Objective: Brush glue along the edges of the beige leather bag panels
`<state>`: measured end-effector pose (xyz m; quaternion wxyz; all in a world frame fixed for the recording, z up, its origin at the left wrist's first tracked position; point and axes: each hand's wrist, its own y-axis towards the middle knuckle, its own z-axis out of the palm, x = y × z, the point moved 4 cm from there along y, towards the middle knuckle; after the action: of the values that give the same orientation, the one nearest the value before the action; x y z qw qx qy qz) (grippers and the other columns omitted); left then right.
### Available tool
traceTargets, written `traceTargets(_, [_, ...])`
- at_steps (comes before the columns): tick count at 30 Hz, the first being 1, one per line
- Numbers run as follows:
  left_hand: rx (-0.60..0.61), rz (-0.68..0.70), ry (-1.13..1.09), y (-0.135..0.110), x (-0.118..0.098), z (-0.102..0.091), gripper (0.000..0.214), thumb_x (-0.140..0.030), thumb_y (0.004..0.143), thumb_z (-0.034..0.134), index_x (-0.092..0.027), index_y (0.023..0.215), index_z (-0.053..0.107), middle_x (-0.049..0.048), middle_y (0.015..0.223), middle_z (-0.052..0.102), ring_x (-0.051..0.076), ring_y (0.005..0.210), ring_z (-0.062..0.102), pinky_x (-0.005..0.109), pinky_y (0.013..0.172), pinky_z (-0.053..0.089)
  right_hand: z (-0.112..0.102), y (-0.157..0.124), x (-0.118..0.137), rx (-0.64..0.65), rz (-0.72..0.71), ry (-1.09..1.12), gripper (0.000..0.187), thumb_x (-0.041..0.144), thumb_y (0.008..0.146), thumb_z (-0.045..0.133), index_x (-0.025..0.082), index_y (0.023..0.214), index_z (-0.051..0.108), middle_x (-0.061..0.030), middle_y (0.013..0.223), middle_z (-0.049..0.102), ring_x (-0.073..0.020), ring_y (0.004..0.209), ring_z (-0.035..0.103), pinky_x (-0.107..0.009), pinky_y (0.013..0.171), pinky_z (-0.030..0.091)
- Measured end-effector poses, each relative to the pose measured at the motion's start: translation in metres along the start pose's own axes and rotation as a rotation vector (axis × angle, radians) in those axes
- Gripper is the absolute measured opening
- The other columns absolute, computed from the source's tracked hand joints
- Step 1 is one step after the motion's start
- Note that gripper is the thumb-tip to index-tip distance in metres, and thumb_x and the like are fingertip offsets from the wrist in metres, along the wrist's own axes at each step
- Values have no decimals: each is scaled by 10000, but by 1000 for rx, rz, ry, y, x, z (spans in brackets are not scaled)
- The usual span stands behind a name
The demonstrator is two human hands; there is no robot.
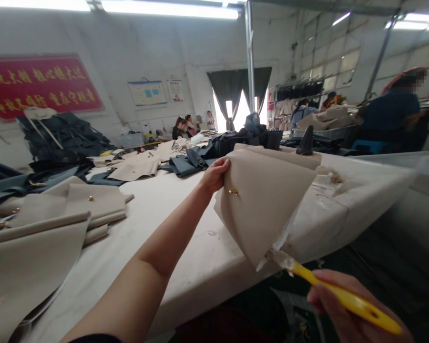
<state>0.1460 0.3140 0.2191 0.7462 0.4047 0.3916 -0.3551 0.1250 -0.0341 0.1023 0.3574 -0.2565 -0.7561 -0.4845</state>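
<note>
My left hand (214, 175) reaches out over the table and grips the upper edge of a beige leather panel (262, 200) that carries a small gold stud (233, 191). The panel hangs tilted over the table's near edge. My right hand (346, 309), at the lower right, is closed round a yellow-handled brush (343, 297). Its smeared whitish tip (280, 259) touches the panel's lower corner.
The long white work table (171, 209) runs away from me. Stacks of beige panels (75, 205) lie at the left, dark blue pieces (189, 164) and bags farther back. Other people sit at the far end and at the right (393, 112). A steel post (249, 57) stands behind.
</note>
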Motion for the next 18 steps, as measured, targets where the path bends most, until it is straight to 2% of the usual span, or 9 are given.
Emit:
traceTargets(2, [16, 12, -9, 2, 0, 7, 276, -278, 651, 835, -147, 829, 670, 4, 716, 685, 140, 645, 626, 264, 673, 503, 8, 10, -3, 12, -141, -98, 219, 460, 850, 630, 261, 921, 687, -24, 773, 720, -196, 587, 675, -261, 566, 553])
traceTargets(4, [31, 12, -22, 1, 1, 9, 290, -282, 635, 845, -147, 827, 676, 10, 727, 690, 143, 653, 627, 268, 685, 503, 10, 20, -9, -29, -195, -154, 224, 454, 870, 602, 246, 910, 673, -33, 784, 727, -204, 606, 684, -277, 606, 557])
traceTargets(8, [15, -8, -31, -5, 5, 2, 289, -277, 621, 853, -143, 808, 678, 15, 712, 687, 141, 633, 623, 278, 696, 503, 8, 28, -19, -62, -137, -170, 249, 469, 891, 562, 239, 909, 657, -34, 772, 721, -205, 609, 681, -278, 590, 541])
traceTargets(11, [1, -25, -21, -11, 10, -6, 289, -282, 622, 851, -148, 807, 676, 19, 724, 693, 151, 648, 633, 284, 696, 503, 7, 25, -20, -20, -108, -138, 268, 492, 876, 576, 239, 904, 661, -37, 768, 718, -210, 613, 680, -287, 592, 537])
traceTargets(14, [-21, -30, -25, -16, 15, -11, 289, -289, 614, 853, -154, 799, 676, 15, 712, 691, 150, 643, 632, 277, 677, 500, 4, 23, -16, 3, -72, -99, 301, 528, 865, 575, 240, 888, 659, -26, 703, 695, -203, 563, 658, -291, 569, 536])
traceTargets(18, [-23, -54, -41, -18, 19, -8, 307, -282, 581, 872, -146, 774, 675, 14, 686, 685, 137, 612, 619, 260, 640, 490, -16, 21, 0, -58, 16, -86, 298, 533, 881, 558, 252, 934, 641, -9, 699, 674, -184, 559, 640, -271, 533, 531])
